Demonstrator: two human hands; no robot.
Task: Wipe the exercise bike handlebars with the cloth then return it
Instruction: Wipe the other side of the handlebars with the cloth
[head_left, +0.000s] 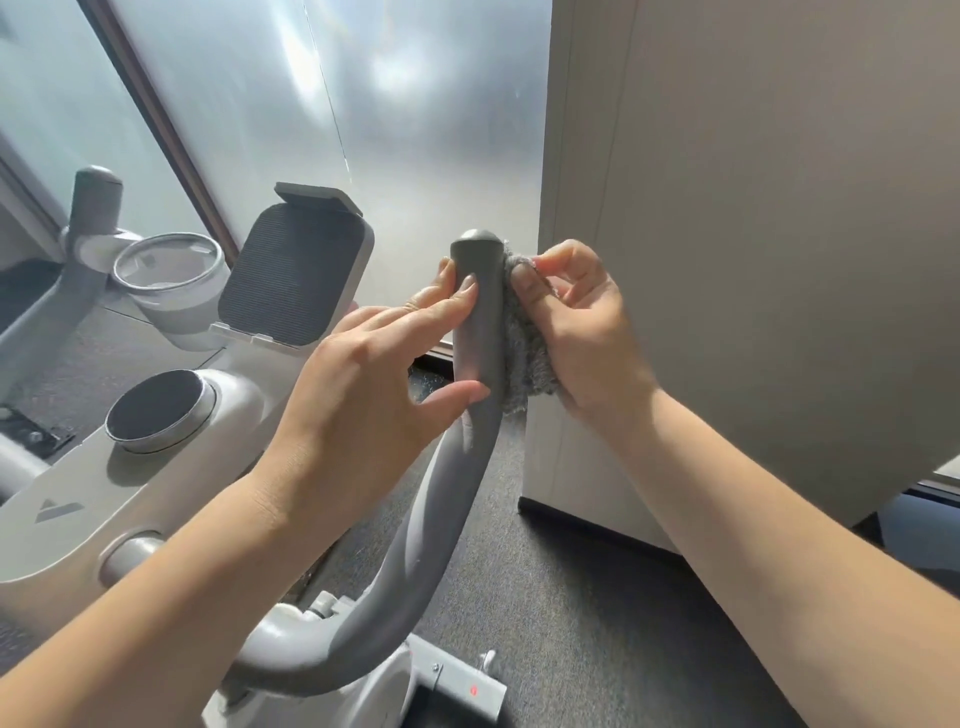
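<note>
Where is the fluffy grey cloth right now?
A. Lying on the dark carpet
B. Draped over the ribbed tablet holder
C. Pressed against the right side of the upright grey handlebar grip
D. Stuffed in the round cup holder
C: the fluffy grey cloth sits between the right hand and the right side of the upright grey foam handlebar grip, while the left hand touches the grip's other side.

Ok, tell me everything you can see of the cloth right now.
The cloth is grey and fluffy, like terry or microfibre, bunched rather than spread flat. It sits pressed against the right side of the upright grey handlebar, near its rounded tip. The right hand grips it, fingers curled over its top edge. The left hand touches the handlebar's other side, not the cloth. Much of the cloth is hidden.
</note>
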